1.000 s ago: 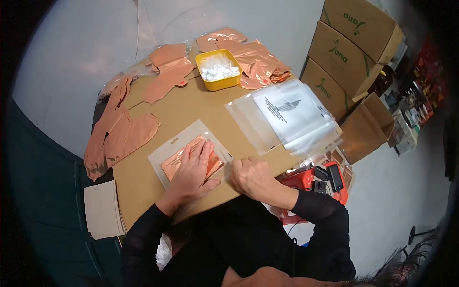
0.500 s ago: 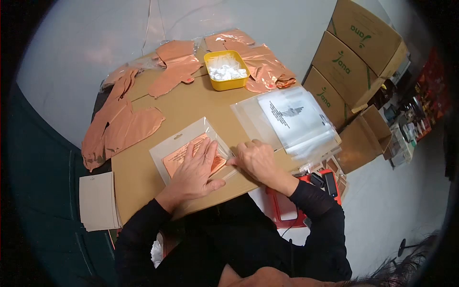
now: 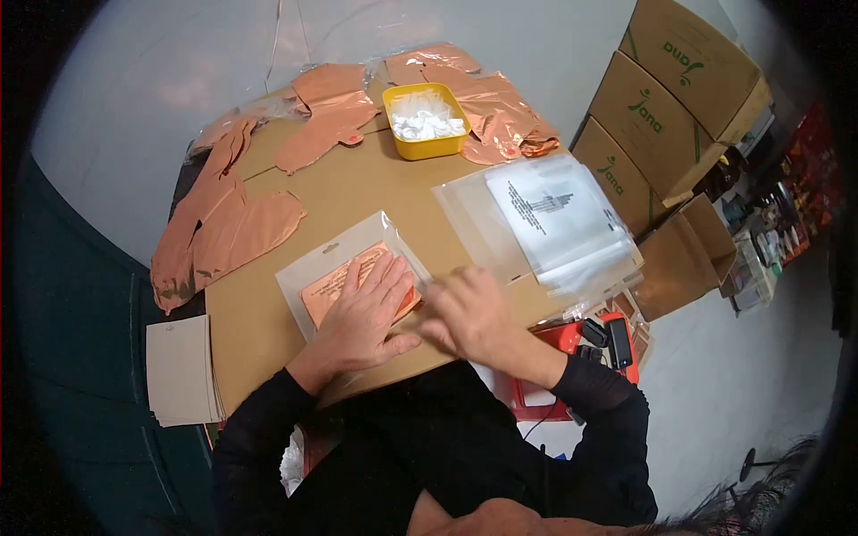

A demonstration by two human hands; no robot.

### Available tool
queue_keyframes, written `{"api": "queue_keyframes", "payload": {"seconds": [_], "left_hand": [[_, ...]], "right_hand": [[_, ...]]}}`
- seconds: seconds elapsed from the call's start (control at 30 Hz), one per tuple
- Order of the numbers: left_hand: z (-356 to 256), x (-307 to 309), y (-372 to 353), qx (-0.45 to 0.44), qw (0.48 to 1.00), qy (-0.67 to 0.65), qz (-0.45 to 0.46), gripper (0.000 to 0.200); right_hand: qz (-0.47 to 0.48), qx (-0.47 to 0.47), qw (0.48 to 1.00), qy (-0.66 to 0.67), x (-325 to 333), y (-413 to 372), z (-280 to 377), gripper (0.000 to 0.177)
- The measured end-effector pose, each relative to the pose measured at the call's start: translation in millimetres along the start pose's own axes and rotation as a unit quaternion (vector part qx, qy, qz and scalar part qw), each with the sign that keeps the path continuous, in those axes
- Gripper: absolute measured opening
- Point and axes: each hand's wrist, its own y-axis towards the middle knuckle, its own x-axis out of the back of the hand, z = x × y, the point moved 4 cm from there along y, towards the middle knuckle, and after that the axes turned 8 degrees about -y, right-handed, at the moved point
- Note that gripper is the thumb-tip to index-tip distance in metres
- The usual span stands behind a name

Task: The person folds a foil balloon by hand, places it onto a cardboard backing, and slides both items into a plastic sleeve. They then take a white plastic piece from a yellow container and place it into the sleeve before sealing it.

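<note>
Head view, single moment.

- Left hand (image 3: 365,308): laid flat, palm down, fingers spread and released, on top of the clear packet (image 3: 332,257). It grasps nothing and only rests on the packet.
- Clear packet: lies just below centre of the frame on the cardboard tabletop (image 3: 357,192). Inside it are a pale backing card and a folded copper foil piece (image 3: 323,290). The left hand covers most of the foil.
- Right hand (image 3: 471,313): just right of the packet, at its right edge, close beside the left hand. It is motion-blurred, and I cannot tell whether it is clenched, released or pinching the packet's flap.
- Upper centre: yellow tub (image 3: 420,147) holding small white pieces.
- Loose copper foil shapes (image 3: 237,234) run along the left edge of the tabletop, with more around the tub.
- Right of centre: stack of clear printed bags (image 3: 550,210), overhanging the tabletop's edge.
- Lower left: stack of plain cards (image 3: 179,371), off the tabletop.
- Upper right: stacked cardboard cartons (image 3: 666,98) with green print.
- Below the bags: red case (image 3: 559,338), partly hidden by the right forearm.
</note>
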Motion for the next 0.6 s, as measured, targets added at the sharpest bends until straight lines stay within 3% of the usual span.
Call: {"api": "queue_keyframes", "payload": {"seconds": [0.23,0.6], "left_hand": [[2,1,3,0.000,1.000,-0.009,-0.007,0.080],[10,1,4,0.028,0.996,-0.079,-0.003,0.072]], "right_hand": [[0.052,0.064,0.996,0.038,-15,-15,15,0.068],[0.093,0.055,0.991,0.073,-19,-17,14,0.079]]}}
